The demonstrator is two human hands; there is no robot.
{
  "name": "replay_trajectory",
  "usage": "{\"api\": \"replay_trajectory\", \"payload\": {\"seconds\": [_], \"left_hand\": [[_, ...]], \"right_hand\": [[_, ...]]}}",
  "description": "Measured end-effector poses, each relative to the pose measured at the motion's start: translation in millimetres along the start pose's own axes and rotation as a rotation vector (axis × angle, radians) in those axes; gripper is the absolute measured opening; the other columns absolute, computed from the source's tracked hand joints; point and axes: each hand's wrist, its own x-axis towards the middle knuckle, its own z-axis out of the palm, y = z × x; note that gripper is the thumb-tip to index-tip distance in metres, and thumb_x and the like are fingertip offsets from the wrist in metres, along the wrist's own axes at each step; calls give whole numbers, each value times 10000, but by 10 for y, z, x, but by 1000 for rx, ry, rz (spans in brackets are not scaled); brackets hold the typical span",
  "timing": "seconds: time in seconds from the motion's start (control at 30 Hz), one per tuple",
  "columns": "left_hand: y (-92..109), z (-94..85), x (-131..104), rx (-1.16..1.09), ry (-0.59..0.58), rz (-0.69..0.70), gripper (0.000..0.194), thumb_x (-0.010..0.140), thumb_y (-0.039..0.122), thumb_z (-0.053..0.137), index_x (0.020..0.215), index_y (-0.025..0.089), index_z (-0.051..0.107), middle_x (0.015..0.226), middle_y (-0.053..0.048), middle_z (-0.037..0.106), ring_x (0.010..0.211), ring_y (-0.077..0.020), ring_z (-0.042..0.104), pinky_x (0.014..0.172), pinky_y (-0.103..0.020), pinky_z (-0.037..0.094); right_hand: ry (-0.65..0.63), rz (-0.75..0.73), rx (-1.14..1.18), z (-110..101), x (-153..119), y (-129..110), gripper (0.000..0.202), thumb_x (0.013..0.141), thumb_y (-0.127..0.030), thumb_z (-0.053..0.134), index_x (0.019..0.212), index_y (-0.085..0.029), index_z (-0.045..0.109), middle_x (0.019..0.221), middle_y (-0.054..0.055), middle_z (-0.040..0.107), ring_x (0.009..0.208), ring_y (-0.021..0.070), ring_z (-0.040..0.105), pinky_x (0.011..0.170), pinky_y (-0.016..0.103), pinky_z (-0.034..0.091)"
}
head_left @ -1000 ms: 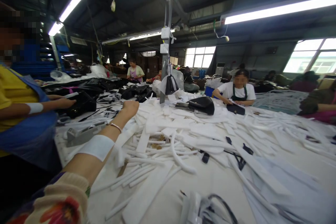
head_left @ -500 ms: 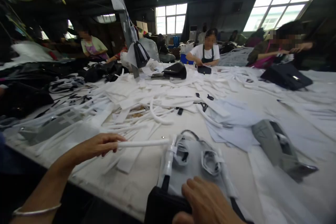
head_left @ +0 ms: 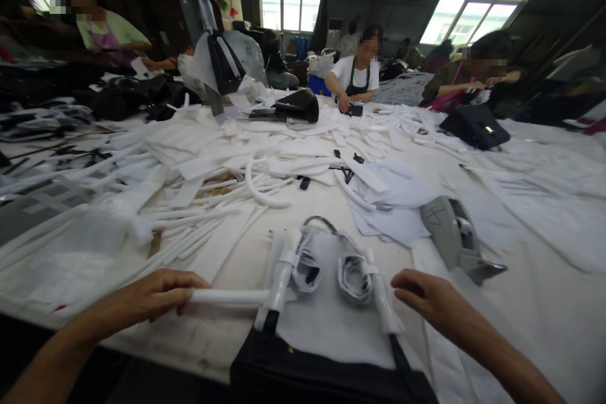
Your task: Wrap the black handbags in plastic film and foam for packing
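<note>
the left hand (head_left: 165,295) is closed around one end of a white rod (head_left: 230,297), holding it nearly level above the near part of the surface (head_left: 322,207). the rod's other end reaches the wrapped left handle of a black bag (head_left: 326,375); whether they touch, i cannot tell. the bag lies at the near edge, between the hands, with a bundled strap (head_left: 355,278) inside the right handle (head_left: 384,304). the right hand (head_left: 421,290) is empty, fingers loosely open, just beside that handle. a grey tape dispenser (head_left: 449,227) sits beyond it. the handling at this moment looks like lining the rod up with the bag; any shift of the rod calls for a steady left grip and care around the wrapping.
</note>
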Motion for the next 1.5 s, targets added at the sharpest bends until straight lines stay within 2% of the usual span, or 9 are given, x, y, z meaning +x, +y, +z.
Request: {"api": "replay_trajectory", "payload": {"seconds": [0.1,0.3,0.53,0.67,0.83,1.03,1.23,1.37,1.5], "left_hand": [[228,46,162,9,-47,28,444,857,551,466,1095,234,666,747,-10,578,563,-100,430,480,-172,321],[597,141,427,-39,-65,88,318,841,497,529,933,213,638,712,24,518,568,-106,417,487,-182,320],[894,391,633,-37,-61,310,218,823,409,585,865,213,671,848,-2,573,777,-156,545,708,-210,439],[1051,567,673,-104,-85,338,206,808,342,553,844,191,689,886,-20,629,883,-208,577,803,-252,451],[1042,761,730,-210,-4,222,255,724,319,569,903,163,662,856,-26,651,875,-242,578,755,-280,469],[1014,746,660,-368,-119,291,184,762,306,598,871,164,640,866,-13,627,858,-206,572,770,-263,454],[638,698,369,-512,-57,330,450,910,522,454,1249,228,501,1178,-74,568,1065,-237,557,915,-346,459],[490,762,75,-312,-2,285,564,876,590,479,1360,306,423,1304,-59,528,1225,-273,469,1032,-363,395],[659,809,-118,14,197,281,541,871,558,508,1370,365,422,1449,-34,423,1305,-304,399,1076,-388,372]], "right_hand": [[-181,57,182,167,25,54,116,763,-246,536,746,-183,631,632,-31,595,614,137,538,565,231,374],[-89,53,312,124,19,31,253,825,-404,573,841,-166,658,721,-6,614,698,154,544,637,250,397],[-91,-77,284,182,-58,-150,77,747,-187,579,687,-158,617,670,-33,488,627,109,421,567,228,325],[-159,-129,313,127,-77,-223,127,769,-219,588,656,-161,588,683,-36,433,645,112,385,583,232,314],[-327,-119,352,-1,-119,-249,77,728,-239,653,756,-175,620,760,-30,465,701,122,407,629,227,347],[-207,-102,267,85,-188,-302,78,753,-204,568,690,-170,597,700,-19,471,670,126,413,604,228,344],[-279,-44,307,17,-327,-149,235,845,-424,584,894,-209,665,853,25,612,797,182,530,719,259,422],[-325,-94,384,31,-346,-110,344,883,-526,527,924,-219,678,882,28,594,841,195,552,766,279,426],[-347,-121,381,34,-342,-172,360,916,-530,477,912,-234,681,866,21,556,842,185,553,768,271,421]]}}
